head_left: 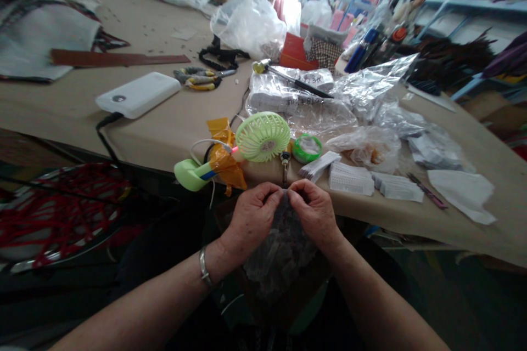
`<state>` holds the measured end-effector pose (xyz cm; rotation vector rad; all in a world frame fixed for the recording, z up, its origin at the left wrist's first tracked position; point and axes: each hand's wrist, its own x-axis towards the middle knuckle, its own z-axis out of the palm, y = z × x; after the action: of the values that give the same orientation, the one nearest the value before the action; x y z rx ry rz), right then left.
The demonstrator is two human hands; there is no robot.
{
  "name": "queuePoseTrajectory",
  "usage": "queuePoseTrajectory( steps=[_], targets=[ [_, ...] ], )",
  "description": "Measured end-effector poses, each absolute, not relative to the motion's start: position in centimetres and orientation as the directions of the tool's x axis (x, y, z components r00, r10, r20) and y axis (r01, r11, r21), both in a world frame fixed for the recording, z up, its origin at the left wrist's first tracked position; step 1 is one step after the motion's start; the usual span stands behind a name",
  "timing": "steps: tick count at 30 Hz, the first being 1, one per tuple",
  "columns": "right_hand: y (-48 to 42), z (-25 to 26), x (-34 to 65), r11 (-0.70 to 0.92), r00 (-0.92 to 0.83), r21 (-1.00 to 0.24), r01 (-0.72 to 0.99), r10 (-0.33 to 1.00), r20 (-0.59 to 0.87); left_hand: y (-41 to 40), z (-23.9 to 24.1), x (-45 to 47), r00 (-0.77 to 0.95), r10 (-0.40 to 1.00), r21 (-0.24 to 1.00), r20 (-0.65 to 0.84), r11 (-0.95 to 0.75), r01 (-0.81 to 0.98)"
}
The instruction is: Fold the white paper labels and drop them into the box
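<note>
In front of the table edge, my left hand (256,214) and my right hand (313,211) meet with thumbs and forefingers pinched together. Whatever lies between the fingertips is too small to make out. Just beyond them, a metal-tipped tool like a soldering iron (285,162) points toward me over the edge. Below the hands sits a heap of greyish translucent scraps (274,255), partly hidden by them. Stacks of white printed labels (351,178) lie to the right, behind my right hand. A round green tub (307,147) with pale contents stands near the tool.
A green fan (263,137) is taped at the table edge. Further left are a white power bank (139,94) and pliers (200,78). Clear plastic bags (366,148), a hammer-like tool (298,82) and pink-handled tweezers (428,192) lie to the right. Red straps (61,214) fill a basket at left.
</note>
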<state>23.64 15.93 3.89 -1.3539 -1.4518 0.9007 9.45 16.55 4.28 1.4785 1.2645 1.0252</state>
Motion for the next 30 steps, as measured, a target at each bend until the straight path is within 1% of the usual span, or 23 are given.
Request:
queuePoseTrajectory(
  steps=[8,18,21,23,25,27,29,30],
  targets=[
    [16.1,3.7,23.6,0.161,0.030,-0.930,0.330,0.983,0.181,16.8,4.3,9.6,0.109,0.993,0.978,0.043,-0.064,0.199],
    [16.2,3.1,23.6,0.178,0.043,-0.930,0.322,0.978,0.202,17.3,3.9,9.8,0.091,0.995,0.977,0.032,-0.050,0.210],
    [15.6,3.2,23.7,0.188,0.012,-0.931,0.313,0.979,0.202,16.7,4.4,9.6,0.104,0.994,0.977,0.029,-0.050,0.207],
    [14.9,3.5,24.2,0.200,-0.022,-0.911,0.360,0.978,0.206,16.0,4.6,9.4,0.119,0.993,0.980,0.018,-0.041,0.196],
    [14.2,3.8,25.0,0.240,-0.057,-0.860,0.451,0.969,0.240,15.5,4.5,9.1,0.125,0.992,0.979,-0.014,-0.011,0.202],
    [13.8,4.2,26.2,0.324,-0.097,-0.753,0.573,0.939,0.330,15.2,4.0,8.8,0.140,0.989,0.973,-0.055,0.021,0.231],
    [13.9,4.5,27.5,0.409,-0.125,-0.565,0.716,0.872,0.473,15.1,3.1,8.6,0.146,0.985,0.964,-0.093,0.053,0.261],
    [14.1,4.6,28.1,0.420,-0.137,-0.452,0.787,0.833,0.535,15.2,2.6,8.6,0.144,0.983,0.961,-0.113,0.071,0.267]
  ],
)
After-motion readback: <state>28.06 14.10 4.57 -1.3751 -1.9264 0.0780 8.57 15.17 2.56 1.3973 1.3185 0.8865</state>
